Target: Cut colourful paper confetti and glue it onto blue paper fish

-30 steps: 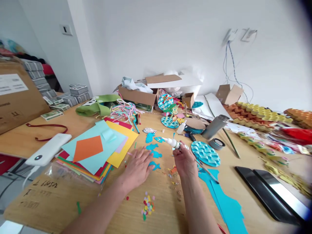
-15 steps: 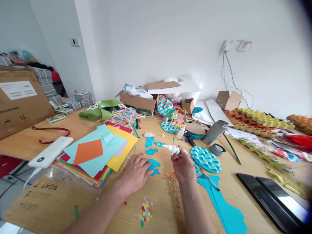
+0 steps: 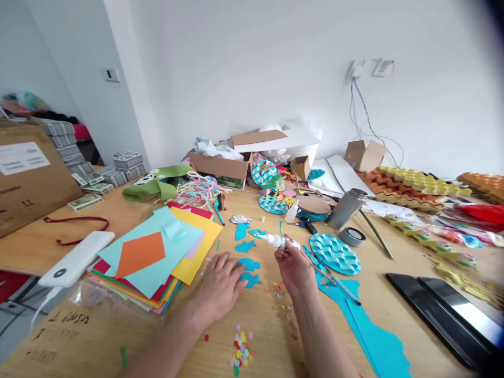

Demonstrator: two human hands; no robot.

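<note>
My right hand grips a small white glue bottle, held on its side with the nozzle pointing left. The tip is close to a small blue paper fish with light marks on it; whether they touch I cannot tell. My left hand lies flat on the table, fingers spread, its fingertips at the edge of a blue fish cutout and a lower blue fish cutout. Farther off lie another fish cutout and a blue cutout.
Coloured paper sheets are stacked at left, beside a white power bank. Paper dots lie in front. At right are a wavy blue disc, a paintbrush, tape, a steel flask and black phone-like slabs.
The view has shifted slightly, moving the surroundings a little in the picture. Both hands keep nearly the same places, with the glue bottle still by the small fish.
</note>
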